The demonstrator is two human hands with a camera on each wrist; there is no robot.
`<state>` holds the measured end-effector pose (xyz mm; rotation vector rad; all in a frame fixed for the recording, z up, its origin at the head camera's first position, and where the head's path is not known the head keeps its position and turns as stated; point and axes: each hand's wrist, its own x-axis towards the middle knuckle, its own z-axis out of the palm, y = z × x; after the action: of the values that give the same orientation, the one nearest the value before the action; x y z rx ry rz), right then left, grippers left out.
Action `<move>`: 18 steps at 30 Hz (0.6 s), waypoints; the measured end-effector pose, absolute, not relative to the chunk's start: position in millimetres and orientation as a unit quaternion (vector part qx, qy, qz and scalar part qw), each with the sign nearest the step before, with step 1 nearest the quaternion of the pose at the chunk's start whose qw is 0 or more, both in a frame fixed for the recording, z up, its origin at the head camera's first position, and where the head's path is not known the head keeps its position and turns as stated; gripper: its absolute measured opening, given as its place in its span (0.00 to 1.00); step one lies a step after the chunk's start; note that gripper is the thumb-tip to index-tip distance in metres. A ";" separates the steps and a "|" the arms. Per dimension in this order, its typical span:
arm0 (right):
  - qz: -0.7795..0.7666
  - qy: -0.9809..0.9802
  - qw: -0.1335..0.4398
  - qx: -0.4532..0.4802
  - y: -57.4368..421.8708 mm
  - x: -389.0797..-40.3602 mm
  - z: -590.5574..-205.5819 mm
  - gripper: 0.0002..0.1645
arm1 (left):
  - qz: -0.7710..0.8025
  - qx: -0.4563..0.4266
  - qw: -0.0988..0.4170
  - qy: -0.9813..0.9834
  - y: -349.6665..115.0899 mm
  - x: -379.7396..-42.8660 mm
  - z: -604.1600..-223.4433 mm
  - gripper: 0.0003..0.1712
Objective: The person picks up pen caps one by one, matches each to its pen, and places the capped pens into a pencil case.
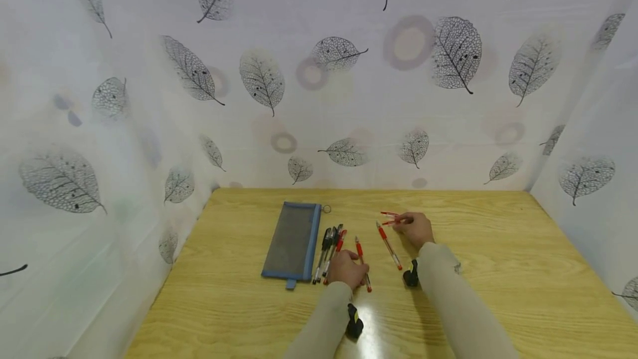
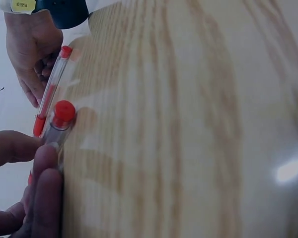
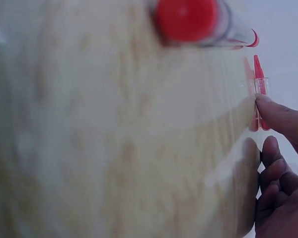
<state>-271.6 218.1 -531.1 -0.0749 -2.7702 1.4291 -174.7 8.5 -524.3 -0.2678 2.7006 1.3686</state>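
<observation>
In the head view my left hand (image 1: 347, 268) reaches over a clear pen with a red grip (image 1: 359, 249) lying on the table. The left wrist view shows thumb and fingers pinching that pen near its red end plug (image 2: 64, 111). My right hand (image 1: 416, 227) is farther forward, its fingertips at a clear and red pen cap (image 1: 391, 223); in the right wrist view a digit (image 3: 275, 111) rests against the cap (image 3: 260, 74). Another red cap (image 1: 389, 214) lies just beyond. Between the hands is a second uncapped red pen (image 1: 389, 245).
A blue-edged mesh zip pouch (image 1: 291, 242) lies left of the hands. Beside it are several capped pens, black (image 1: 326, 237) and red (image 1: 341, 237), partly under my left hand. Leaf-patterned sheeting (image 1: 349, 98) stands behind the wooden table (image 1: 498, 270).
</observation>
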 end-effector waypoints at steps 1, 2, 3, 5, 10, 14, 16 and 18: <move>0.456 -0.890 0.014 -0.022 218.7 -271.4 -531.9 0.12 | 0.444 -0.085 0.051 0.891 8.3 -174.7 -523.8 0.14; 0.454 -0.891 0.016 -0.021 219.4 -271.3 -532.8 0.11 | 0.442 -0.083 0.054 0.891 8.0 -174.6 -522.8 0.13; 0.452 -0.892 0.017 -0.019 220.3 -271.0 -533.6 0.11 | 0.444 -0.081 0.060 0.890 7.6 -174.5 -521.6 0.12; 0.448 -0.893 0.020 -0.020 222.3 -270.9 -535.3 0.10 | 0.441 -0.075 0.068 0.892 6.7 -174.1 -519.5 0.09; 0.451 -0.892 0.016 -0.012 225.3 -269.1 -538.3 0.10 | 0.415 -0.054 0.080 0.905 4.6 -173.2 -515.8 0.07; 0.452 -0.892 0.011 -0.012 226.9 -267.5 -539.1 0.11 | 0.402 -0.043 0.088 0.911 3.8 -173.0 -515.5 0.08; 0.453 -0.892 0.009 -0.013 227.7 -266.4 -538.6 0.11 | 0.402 -0.040 0.092 0.910 3.4 -172.8 -515.5 0.08; 0.453 -0.891 0.007 -0.012 228.0 -265.3 -537.9 0.12 | 0.404 -0.038 0.095 0.909 3.0 -172.0 -514.2 0.07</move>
<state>-265.3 228.0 -537.9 -0.0361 -2.7877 1.4184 -172.0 3.0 -514.2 -0.1141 2.6937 1.1981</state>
